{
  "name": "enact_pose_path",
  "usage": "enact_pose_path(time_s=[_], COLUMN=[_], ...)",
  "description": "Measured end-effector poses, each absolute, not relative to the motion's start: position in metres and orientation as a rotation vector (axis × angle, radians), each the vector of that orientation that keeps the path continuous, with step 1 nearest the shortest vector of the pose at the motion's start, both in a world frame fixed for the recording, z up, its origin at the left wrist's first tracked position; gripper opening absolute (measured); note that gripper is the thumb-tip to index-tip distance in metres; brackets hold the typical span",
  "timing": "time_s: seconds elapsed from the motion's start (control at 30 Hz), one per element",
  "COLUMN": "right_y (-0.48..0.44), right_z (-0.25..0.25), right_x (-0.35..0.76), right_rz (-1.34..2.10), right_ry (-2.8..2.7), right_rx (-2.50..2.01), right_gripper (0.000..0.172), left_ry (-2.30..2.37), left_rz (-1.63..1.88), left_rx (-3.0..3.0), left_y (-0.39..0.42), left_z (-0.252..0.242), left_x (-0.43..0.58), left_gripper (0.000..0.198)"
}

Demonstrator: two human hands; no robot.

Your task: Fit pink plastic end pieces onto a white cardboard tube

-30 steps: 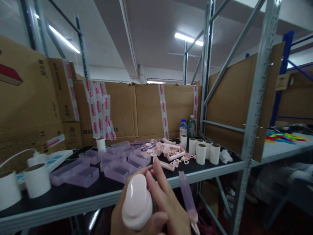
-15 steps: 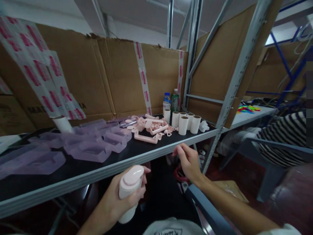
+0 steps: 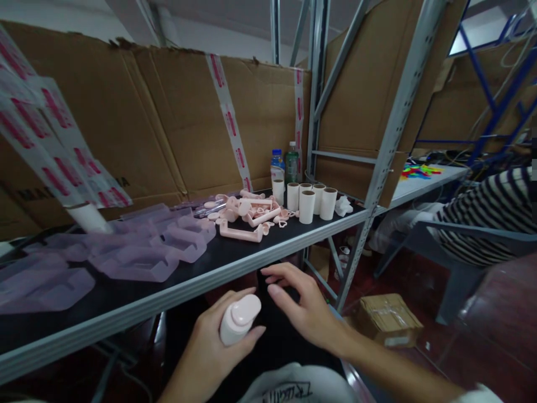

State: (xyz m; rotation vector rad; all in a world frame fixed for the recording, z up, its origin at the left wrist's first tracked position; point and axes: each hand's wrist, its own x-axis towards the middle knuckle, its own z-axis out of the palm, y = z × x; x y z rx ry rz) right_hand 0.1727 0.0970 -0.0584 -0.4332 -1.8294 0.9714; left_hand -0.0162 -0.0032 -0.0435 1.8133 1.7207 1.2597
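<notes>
My left hand (image 3: 210,347) is wrapped round a pale pink plastic roller piece (image 3: 240,319), held below the front edge of the black shelf (image 3: 176,285). Just to its right, my right hand (image 3: 300,305) hovers with fingers spread and holds nothing. Further back on the shelf lie pink handles and small pink parts (image 3: 243,215), translucent purple cases (image 3: 142,252) and several white paper rolls (image 3: 310,201).
Taped cardboard boxes (image 3: 168,123) line the back of the shelf. Two drink bottles (image 3: 285,162) stand by the grey rack post (image 3: 386,151). A small cardboard box (image 3: 388,319) lies on the floor. At right a person in a striped top (image 3: 490,218) sits on a chair.
The view dropped and swung right. My right hand left the pink piece, went out to the right, then came back beside it with fingers spread. The left hand kept hold.
</notes>
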Motion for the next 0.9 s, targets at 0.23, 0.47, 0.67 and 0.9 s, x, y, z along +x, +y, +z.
enact_pose_path(time_s=[0.23, 0.47, 0.67, 0.9], right_y=[0.059, 0.061, 0.061, 0.059], right_z=[-0.025, 0.004, 0.02, 0.03], right_x=[0.132, 0.12, 0.116, 0.119], right_rz=[0.57, 0.546, 0.677, 0.877], right_ry=[-1.844, -1.883, -1.857, -1.946], right_rx=[-0.2, -0.31, -0.311, -0.242], right_gripper=[0.006, 0.019, 0.024, 0.028], left_ry=[1.954, 2.24, 2.299, 2.281], left_rz=[1.356, 1.641, 1.544, 1.513], left_rx=[1.989, 2.523, 2.761, 2.825], left_y=[-0.017, -0.019, -0.023, -0.027], left_z=[-0.027, -0.023, -0.02, -0.014], left_x=[-0.004, -0.002, 0.001, -0.001], left_gripper=[0.006, 0.006, 0.034, 0.04])
